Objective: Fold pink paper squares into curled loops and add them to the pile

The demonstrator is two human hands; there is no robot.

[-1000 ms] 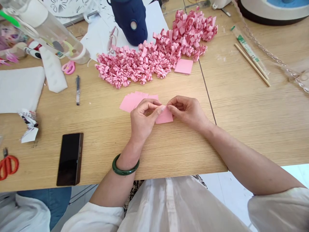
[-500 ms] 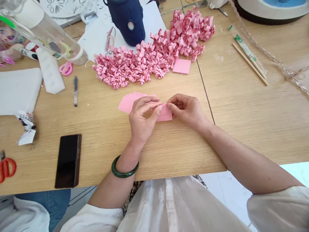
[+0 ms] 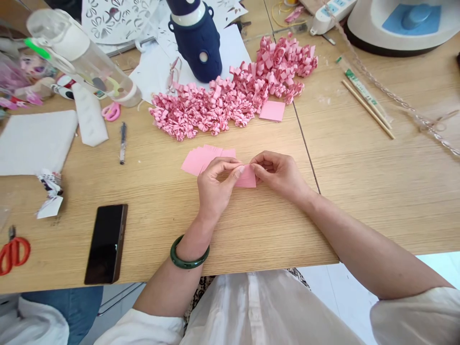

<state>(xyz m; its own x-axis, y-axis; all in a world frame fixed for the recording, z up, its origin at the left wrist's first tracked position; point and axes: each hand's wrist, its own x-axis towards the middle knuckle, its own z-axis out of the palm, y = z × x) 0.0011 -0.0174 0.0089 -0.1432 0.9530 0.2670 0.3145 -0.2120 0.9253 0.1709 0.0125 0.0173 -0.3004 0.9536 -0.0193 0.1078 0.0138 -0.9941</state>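
Between my two hands is a small pink paper piece (image 3: 246,178), its upper edge pinched at both ends. My left hand (image 3: 218,184) grips it with thumb and fingers, a dark green bangle (image 3: 189,258) round the wrist. On the other end, my right hand (image 3: 276,170) holds the corner between thumb and curled fingers. Just behind my left hand, a fanned stack of pink paper sheets (image 3: 199,159) lies on the table. Beyond it is a long heap of curled pink paper strips (image 3: 212,105), with a pink paper square (image 3: 272,110) at its near right edge.
A dark phone (image 3: 106,244), red scissors (image 3: 15,251) and a pen (image 3: 122,143) lie on the left. Behind the heap stand a navy bottle (image 3: 201,48) and a leaning clear bottle (image 3: 104,72). Wooden sticks (image 3: 368,109) lie right. A person's jeans (image 3: 77,311) show at lower left.
The whole view has shifted, so things sit a little lower and further right at left. My left fingers have come down onto the paper's upper edge; my right hand keeps its pinch.
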